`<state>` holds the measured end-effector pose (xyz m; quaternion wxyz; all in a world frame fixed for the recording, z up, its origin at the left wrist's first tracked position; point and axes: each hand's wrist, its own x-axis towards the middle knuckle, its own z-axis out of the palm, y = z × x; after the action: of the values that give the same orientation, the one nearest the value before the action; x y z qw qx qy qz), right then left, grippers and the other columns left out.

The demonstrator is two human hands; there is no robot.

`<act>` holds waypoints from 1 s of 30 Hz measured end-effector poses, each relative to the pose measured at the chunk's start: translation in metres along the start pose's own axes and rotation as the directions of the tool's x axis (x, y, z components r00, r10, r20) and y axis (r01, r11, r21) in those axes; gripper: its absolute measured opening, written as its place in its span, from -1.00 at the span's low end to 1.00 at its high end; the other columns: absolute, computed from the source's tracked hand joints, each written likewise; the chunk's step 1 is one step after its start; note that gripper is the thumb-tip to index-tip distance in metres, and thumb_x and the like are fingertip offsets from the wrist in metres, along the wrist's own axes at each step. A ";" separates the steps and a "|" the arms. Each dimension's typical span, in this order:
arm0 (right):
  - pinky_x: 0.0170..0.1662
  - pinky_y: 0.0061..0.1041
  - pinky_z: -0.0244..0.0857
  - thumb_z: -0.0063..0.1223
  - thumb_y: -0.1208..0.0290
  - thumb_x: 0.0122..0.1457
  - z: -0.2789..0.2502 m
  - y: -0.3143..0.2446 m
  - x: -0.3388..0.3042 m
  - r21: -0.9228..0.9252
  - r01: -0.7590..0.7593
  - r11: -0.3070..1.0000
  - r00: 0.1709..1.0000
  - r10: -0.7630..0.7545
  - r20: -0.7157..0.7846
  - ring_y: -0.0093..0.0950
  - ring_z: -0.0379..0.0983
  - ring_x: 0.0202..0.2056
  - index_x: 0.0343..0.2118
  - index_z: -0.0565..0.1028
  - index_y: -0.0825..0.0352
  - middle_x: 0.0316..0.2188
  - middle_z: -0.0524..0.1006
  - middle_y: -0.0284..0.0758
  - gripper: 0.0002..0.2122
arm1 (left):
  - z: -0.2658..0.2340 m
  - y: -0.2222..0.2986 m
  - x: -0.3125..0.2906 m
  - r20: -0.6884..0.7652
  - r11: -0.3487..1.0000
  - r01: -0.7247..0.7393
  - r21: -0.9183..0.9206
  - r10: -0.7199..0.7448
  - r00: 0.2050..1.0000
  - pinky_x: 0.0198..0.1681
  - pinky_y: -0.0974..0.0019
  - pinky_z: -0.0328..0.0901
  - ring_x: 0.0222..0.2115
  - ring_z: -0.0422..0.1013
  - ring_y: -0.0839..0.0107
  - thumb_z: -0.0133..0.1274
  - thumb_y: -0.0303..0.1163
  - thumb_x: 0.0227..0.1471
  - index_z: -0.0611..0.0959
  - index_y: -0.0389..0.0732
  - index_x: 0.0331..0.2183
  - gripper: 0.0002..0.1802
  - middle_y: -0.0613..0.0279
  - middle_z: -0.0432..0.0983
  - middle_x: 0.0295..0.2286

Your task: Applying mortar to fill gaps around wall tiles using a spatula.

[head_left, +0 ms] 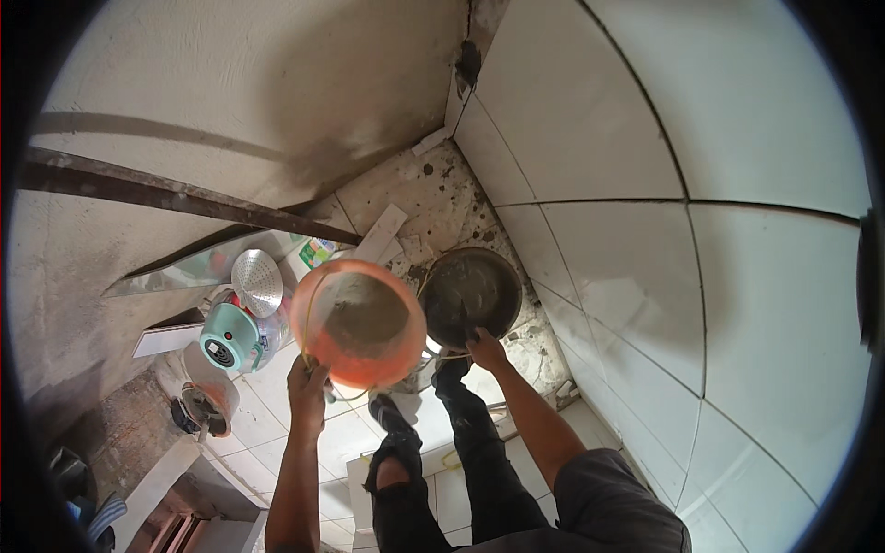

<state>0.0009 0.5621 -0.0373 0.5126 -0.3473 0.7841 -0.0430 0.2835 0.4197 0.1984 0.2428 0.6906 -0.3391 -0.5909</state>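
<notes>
Two grips: why are you holding on this way?

Perhaps for steadying: your left hand is gripping the near-left edge of the orange bucket, rim or handle I cannot tell; your right hand is gripping the black bucket, just right of the orange bucket.

Head-worn fisheye view, steeply downward

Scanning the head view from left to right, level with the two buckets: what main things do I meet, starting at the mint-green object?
Mint-green object → orange bucket → dark bucket → white tiled wall.
</notes>
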 end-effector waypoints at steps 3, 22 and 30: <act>-0.09 -0.21 0.31 -0.09 0.20 0.10 -0.009 0.027 -0.014 0.177 0.042 0.983 0.998 -0.034 -0.046 -0.03 0.42 -0.16 -0.03 0.34 0.28 -0.24 0.49 0.04 -0.60 | 0.045 0.035 0.028 0.029 0.995 -0.022 -0.093 0.025 0.999 -0.63 0.54 0.06 -0.68 0.15 0.67 0.01 -0.37 0.05 0.35 -0.12 -0.51 -0.81 0.44 0.22 -0.66; -0.71 -0.59 0.17 -0.23 0.37 0.14 0.017 0.011 -0.006 0.643 -0.256 0.722 0.959 0.271 0.078 -0.61 0.27 -0.73 0.01 0.35 0.29 -0.61 0.41 -0.38 -0.64 | 0.191 0.112 0.203 0.451 0.978 0.159 -0.136 -0.082 0.889 -0.65 0.49 -0.01 -0.75 0.04 0.61 -0.06 -0.23 0.07 0.29 -0.04 -0.59 -0.73 0.48 0.08 -0.74; -0.70 -0.60 0.10 0.00 0.36 0.11 0.055 0.040 0.011 0.502 -0.121 0.856 0.890 0.318 -0.328 -0.65 0.21 -0.73 -0.10 0.40 0.31 -0.65 0.35 -0.45 -0.71 | 0.241 0.071 0.259 0.696 0.987 0.158 -0.032 -0.092 0.713 -0.64 0.48 0.00 -0.76 0.04 0.61 -0.11 -0.23 0.08 0.29 -0.06 -0.59 -0.73 0.48 0.09 -0.75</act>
<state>0.0242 0.6013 -0.0885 0.4117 -0.1033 0.8729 -0.2407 0.0530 0.1929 0.0377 0.0888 0.4299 -0.3310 -0.8353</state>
